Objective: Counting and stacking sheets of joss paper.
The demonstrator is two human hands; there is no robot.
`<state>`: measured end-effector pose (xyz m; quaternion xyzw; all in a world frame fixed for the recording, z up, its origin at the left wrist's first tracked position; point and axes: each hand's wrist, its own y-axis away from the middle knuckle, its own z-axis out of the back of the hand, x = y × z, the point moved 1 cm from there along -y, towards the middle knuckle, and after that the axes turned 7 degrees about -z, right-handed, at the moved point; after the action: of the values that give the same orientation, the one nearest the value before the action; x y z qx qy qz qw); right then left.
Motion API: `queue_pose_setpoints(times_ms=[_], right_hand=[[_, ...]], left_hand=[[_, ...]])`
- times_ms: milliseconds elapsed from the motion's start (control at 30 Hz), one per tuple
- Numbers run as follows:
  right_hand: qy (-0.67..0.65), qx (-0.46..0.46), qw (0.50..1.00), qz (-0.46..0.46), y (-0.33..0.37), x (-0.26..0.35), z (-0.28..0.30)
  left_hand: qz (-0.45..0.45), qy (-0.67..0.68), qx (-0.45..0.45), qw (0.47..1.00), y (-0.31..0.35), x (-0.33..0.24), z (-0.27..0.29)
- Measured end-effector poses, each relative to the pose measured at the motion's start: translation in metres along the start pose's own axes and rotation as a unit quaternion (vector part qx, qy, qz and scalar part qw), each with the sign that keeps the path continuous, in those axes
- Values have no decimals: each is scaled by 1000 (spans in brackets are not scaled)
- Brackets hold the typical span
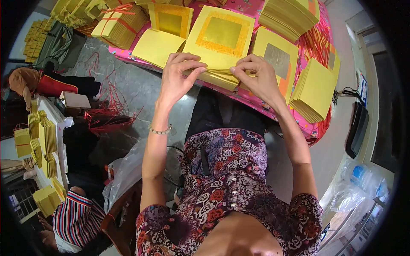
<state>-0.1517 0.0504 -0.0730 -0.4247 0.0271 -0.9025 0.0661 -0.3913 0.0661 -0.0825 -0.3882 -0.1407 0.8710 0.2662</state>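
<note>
A stack of yellow joss paper (220, 34), its top sheet bearing a gold square in an orange border, lies at the table's near edge. My left hand (178, 77) pinches the left part of its near edge between thumb and fingers. At the right part of that edge, my right hand (259, 77) pinches the paper likewise. The near edges of the upper sheets bow up slightly between the two hands. Left of this stack is a plain yellow paper pile (158, 46); to its right lies a sheet with a silver square (276, 55).
A pink patterned cloth (124, 53) covers the table. Bundles tied with red string (119, 25), a fanned yellow pile (314, 89) and loose red strands (316, 40) surround the work. At the left, people sit by a white table (60, 141) with more yellow stacks. Red string (106, 119) litters the floor.
</note>
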Motion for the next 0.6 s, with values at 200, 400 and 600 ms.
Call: queue_pose_setpoints(times_ms=[200, 400, 600], right_hand=[[-20, 8, 1000, -3, -2, -4, -1], [-44, 2, 999, -19, -3, -5, -4], [-36, 6, 999, -31, -4, -3, -3]], left_hand=[[16, 7, 8, 1000, 0, -2, 2], [17, 0, 14, 1000, 0, -2, 2], [22, 3, 17, 1000, 0, -1, 3]])
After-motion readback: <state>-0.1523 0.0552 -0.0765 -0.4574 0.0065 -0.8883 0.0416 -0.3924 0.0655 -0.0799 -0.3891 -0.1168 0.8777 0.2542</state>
